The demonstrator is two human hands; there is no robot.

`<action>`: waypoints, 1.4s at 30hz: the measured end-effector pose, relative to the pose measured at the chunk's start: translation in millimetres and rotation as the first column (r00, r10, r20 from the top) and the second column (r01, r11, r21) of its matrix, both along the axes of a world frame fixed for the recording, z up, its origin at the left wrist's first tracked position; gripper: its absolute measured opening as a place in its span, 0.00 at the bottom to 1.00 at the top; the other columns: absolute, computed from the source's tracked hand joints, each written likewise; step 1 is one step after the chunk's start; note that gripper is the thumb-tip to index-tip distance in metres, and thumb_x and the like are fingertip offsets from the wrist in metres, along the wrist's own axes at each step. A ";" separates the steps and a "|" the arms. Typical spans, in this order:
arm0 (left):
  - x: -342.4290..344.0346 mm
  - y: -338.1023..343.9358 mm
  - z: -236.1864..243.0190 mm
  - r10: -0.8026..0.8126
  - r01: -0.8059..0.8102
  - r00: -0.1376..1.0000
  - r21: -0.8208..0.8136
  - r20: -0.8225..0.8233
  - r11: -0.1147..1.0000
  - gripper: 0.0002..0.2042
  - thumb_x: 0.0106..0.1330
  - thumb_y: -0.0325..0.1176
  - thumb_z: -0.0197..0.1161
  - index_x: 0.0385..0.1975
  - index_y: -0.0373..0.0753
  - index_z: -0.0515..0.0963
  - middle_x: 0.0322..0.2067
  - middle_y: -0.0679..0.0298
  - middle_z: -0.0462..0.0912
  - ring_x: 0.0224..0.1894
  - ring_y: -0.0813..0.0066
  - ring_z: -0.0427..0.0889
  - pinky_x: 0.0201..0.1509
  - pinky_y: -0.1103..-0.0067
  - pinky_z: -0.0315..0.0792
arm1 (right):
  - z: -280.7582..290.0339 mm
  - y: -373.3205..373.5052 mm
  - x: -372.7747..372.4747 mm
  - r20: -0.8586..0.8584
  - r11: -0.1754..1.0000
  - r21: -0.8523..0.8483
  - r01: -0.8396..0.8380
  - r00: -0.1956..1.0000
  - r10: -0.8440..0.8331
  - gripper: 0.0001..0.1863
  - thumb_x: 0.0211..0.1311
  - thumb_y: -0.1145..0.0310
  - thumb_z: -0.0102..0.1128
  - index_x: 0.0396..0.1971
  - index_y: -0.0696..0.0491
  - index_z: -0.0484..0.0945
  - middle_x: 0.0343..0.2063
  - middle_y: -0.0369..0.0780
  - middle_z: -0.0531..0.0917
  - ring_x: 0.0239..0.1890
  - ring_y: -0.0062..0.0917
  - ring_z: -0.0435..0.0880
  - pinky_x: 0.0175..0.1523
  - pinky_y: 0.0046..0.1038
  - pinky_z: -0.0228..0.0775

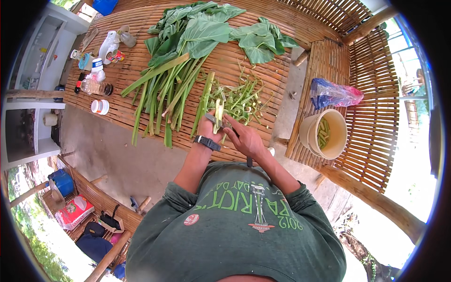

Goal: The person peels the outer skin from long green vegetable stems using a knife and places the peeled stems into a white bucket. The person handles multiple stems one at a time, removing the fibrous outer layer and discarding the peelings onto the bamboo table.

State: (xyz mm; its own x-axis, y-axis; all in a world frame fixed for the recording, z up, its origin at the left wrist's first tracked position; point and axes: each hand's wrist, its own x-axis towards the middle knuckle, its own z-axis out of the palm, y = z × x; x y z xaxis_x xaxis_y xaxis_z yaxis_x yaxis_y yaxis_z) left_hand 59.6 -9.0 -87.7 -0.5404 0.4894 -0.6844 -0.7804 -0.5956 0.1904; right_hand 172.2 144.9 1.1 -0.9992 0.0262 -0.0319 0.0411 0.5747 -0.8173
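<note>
Peeling a stalk with a knife: keep the strokes shallow

Big to small. The surface point(141, 61) is a slatted bamboo platform, and I stand at its near edge. Across its far half lies a heap of broad green leaves point(206, 28), their long stalks point(164, 89) fanned toward me. Just in front of my hands sits a tangle of thin green peelings point(244, 96). To my right, on a lower slatted bench, a cream bucket point(307, 136) has cut green pieces inside, with a blue-and-pink plastic bag point(333, 94) just behind it. Bottles and jars point(98, 70) cluster at the far left of the surface.

My left hand point(206, 127), watch on the wrist, has its grip closed round one pale stalk piece point(218, 115), held upright just above the near edge of the surface. My right hand point(244, 138) has its grip closed on a small knife point(212, 119), whose blade lies against the piece.

To do this well, as I judge it:
- keep the blade flat and shallow so only skin lifts
- keep left thumb and fingers off the blade's line, as they sit very near it
- turn the piece in the left grip after each strip
- let strips fall on the peelings, not among the clean stalks

How deep the blade sits I can't tell; it's too small.
</note>
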 end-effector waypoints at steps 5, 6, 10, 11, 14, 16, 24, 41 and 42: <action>8.7 10.4 41.4 -0.094 0.081 0.994 -0.221 -0.051 0.972 0.13 0.82 0.37 0.47 0.44 0.39 0.79 0.31 0.63 0.83 0.31 0.69 0.83 0.32 0.71 0.78 | -12.2 8.1 -9.7 0.073 0.998 0.021 0.060 0.995 -0.061 0.29 0.81 0.49 0.52 0.73 0.47 0.69 0.40 0.55 0.88 0.41 0.55 0.87 0.44 0.51 0.79; 9.9 8.9 36.2 -0.101 0.087 0.994 -0.222 -0.050 0.971 0.13 0.82 0.37 0.47 0.45 0.40 0.79 0.30 0.63 0.83 0.30 0.69 0.82 0.31 0.71 0.77 | -13.3 8.9 -11.7 0.068 0.998 0.018 0.064 0.996 -0.066 0.29 0.81 0.48 0.52 0.73 0.47 0.70 0.40 0.55 0.88 0.41 0.55 0.87 0.44 0.51 0.79; 13.3 0.0 28.9 -0.213 0.194 0.964 -0.126 -0.158 0.973 0.13 0.83 0.39 0.47 0.47 0.40 0.78 0.29 0.64 0.81 0.26 0.71 0.77 0.27 0.73 0.71 | -27.8 16.1 -24.1 0.026 0.992 -0.005 0.130 0.991 -0.129 0.25 0.81 0.50 0.50 0.68 0.48 0.75 0.40 0.56 0.88 0.41 0.57 0.86 0.45 0.51 0.79; 15.7 -0.9 29.0 -0.221 0.200 0.960 -0.135 -0.170 0.970 0.13 0.84 0.39 0.47 0.47 0.41 0.77 0.28 0.65 0.80 0.25 0.72 0.76 0.27 0.73 0.70 | -39.3 18.4 -28.6 0.012 0.988 -0.014 0.154 0.988 -0.154 0.24 0.82 0.51 0.50 0.65 0.49 0.77 0.40 0.56 0.88 0.42 0.58 0.86 0.45 0.51 0.78; 22.6 2.6 31.9 -0.243 0.205 0.949 -0.193 -0.202 0.960 0.13 0.84 0.40 0.47 0.49 0.40 0.77 0.28 0.66 0.78 0.24 0.73 0.74 0.26 0.73 0.69 | -126.6 45.1 -43.7 0.030 0.978 -0.067 0.198 0.980 -0.197 0.23 0.81 0.50 0.52 0.54 0.55 0.81 0.29 0.52 0.86 0.26 0.47 0.84 0.34 0.40 0.78; 25.5 1.8 34.1 -0.224 0.155 0.949 -0.290 -0.221 0.944 0.13 0.84 0.40 0.48 0.51 0.40 0.77 0.28 0.66 0.78 0.24 0.74 0.75 0.26 0.73 0.70 | -121.6 56.7 -38.0 0.458 0.899 -0.278 0.337 0.870 -0.184 0.25 0.81 0.47 0.53 0.48 0.57 0.81 0.25 0.46 0.83 0.20 0.35 0.78 0.28 0.34 0.73; 32.3 26.7 -8.0 -0.364 -0.167 0.743 -0.682 -0.562 0.712 0.14 0.81 0.38 0.58 0.53 0.33 0.81 0.40 0.66 0.86 0.38 0.81 0.81 0.44 0.79 0.76 | -46.7 9.6 -24.6 0.644 0.520 -0.601 0.607 0.753 -0.134 0.23 0.72 0.47 0.68 0.43 0.55 0.80 0.17 0.26 0.66 0.14 0.11 0.60 0.18 0.23 0.50; -37.3 36.3 62.1 -0.870 -0.501 -0.271 -0.832 0.412 -0.238 0.26 0.71 0.38 0.65 0.70 0.47 0.73 0.60 0.44 0.83 0.48 0.50 0.90 0.50 0.58 0.84 | -69.5 39.8 4.8 0.238 0.756 -0.362 0.546 0.838 -0.491 0.25 0.65 0.55 0.76 0.52 0.59 0.84 0.40 0.41 0.88 0.39 0.22 0.82 0.45 0.31 0.76; -33.8 34.2 51.8 -0.897 -0.574 -0.253 -0.803 0.362 -0.162 0.26 0.72 0.37 0.64 0.69 0.43 0.73 0.58 0.45 0.84 0.47 0.51 0.90 0.50 0.58 0.84 | -70.3 39.7 4.4 0.240 0.774 -0.323 0.545 0.838 -0.489 0.24 0.65 0.55 0.76 0.51 0.58 0.84 0.40 0.42 0.88 0.37 0.23 0.82 0.45 0.31 0.76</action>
